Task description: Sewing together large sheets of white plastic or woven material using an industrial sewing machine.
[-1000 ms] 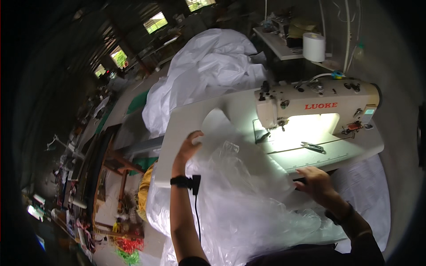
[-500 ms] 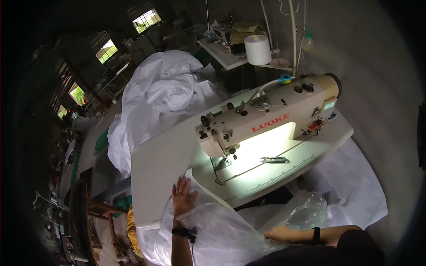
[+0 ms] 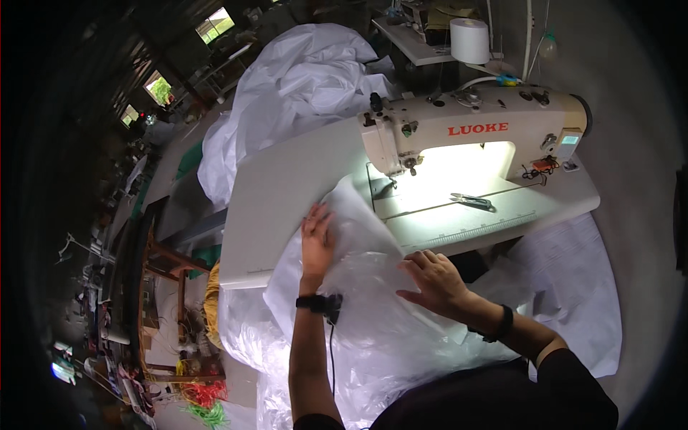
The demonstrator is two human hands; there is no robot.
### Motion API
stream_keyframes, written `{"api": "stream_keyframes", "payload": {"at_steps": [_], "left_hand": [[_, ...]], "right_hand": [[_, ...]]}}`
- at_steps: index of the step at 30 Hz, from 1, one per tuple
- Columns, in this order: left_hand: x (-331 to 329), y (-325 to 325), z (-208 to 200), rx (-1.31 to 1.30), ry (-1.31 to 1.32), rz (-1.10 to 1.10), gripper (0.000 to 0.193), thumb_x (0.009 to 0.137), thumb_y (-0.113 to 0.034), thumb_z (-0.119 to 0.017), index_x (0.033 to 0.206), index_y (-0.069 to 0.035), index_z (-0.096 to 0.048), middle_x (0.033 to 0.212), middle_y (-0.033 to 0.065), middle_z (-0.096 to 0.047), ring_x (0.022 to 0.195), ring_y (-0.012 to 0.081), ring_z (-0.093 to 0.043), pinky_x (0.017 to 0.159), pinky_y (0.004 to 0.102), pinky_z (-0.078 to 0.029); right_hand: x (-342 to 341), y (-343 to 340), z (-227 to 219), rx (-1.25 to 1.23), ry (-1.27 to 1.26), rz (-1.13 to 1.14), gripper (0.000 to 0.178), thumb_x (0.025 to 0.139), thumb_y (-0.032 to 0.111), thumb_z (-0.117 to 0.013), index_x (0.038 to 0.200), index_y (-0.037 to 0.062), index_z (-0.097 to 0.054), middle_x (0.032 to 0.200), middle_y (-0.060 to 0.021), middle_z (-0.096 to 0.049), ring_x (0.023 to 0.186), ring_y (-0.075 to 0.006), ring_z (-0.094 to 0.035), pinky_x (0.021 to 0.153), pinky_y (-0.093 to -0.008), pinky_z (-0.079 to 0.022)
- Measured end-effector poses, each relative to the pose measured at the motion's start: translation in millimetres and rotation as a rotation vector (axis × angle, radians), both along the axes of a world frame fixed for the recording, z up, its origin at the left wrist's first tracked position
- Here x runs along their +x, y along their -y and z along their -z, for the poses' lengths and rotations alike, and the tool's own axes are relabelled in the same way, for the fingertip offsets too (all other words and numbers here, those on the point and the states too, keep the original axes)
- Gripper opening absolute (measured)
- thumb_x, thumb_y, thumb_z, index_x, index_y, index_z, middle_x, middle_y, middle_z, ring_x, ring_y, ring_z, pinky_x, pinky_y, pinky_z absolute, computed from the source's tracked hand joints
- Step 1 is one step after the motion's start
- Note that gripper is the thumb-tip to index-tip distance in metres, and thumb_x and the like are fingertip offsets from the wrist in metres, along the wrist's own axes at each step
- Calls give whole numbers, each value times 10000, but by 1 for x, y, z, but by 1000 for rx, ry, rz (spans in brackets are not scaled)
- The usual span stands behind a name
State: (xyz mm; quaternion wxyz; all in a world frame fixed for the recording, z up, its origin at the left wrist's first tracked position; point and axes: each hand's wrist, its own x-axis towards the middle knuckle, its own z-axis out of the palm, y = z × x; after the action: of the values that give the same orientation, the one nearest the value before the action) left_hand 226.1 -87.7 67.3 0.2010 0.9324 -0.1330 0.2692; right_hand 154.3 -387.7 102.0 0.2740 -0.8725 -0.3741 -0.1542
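Note:
A white sheet of woven-looking fabric (image 3: 351, 215), with thin clear plastic film (image 3: 373, 287) against it, hangs from the sewing table over my lap. Its pointed corner lies left of the presser foot (image 3: 387, 185) of a beige sewing machine (image 3: 459, 118). My left hand (image 3: 317, 235) rests flat on the fabric's left part, fingers stretched and holding nothing. At the fabric's right edge, by the table's front, is my right hand (image 3: 434, 281), palm down; its thumb stands apart from its slightly bent fingers. Nothing shows gripped in it.
Small thread snips (image 3: 473, 201) lie on the lit machine bed. A large heap of white fabric (image 3: 294, 93) sits behind the table (image 3: 269, 208). More white fabric (image 3: 580, 287) hangs at right. A white thread cone (image 3: 470, 41) stands at the back; a wooden stand (image 3: 168, 265) is left.
My right hand has risen from the plastic film near my lap to the fabric's right edge. The fabric corner has slid toward the presser foot, my left hand still on it. The view has shifted.

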Motion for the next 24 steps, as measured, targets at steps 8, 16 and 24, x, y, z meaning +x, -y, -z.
{"api": "stream_keyframes", "payload": {"at_steps": [8, 16, 24], "left_hand": [[-23, 15, -8, -167, -291, 391, 401, 763, -65, -751, 1147, -110, -646, 1309, 90, -596, 1308, 290, -475, 1144, 437, -287], [-14, 29, -19, -781, -525, 245, 29, 933, -11, -561, 938, -36, -547, 727, 43, -557, 623, 90, -514, 594, 246, -443], [-22, 35, -111, -592, 85, -40, 40, 929, -31, -591, 907, -7, -568, 722, 19, -555, 613, 80, -493, 578, 231, -418]], "right_hand": [[-11, 19, 59, -77, -247, 284, 425, 779, 458, -740, 972, 98, -621, 776, -99, -625, 703, -275, -634, 626, -388, -489], [-21, 34, 62, 85, -987, 114, 357, 885, 349, -680, 1042, 30, -649, 953, -115, -697, 897, -277, -671, 802, -371, -502], [-42, -3, 6, -30, -365, -13, 502, 858, 375, -708, 1166, 3, -574, 1115, -144, -644, 1058, -297, -617, 946, -410, -459]]}}
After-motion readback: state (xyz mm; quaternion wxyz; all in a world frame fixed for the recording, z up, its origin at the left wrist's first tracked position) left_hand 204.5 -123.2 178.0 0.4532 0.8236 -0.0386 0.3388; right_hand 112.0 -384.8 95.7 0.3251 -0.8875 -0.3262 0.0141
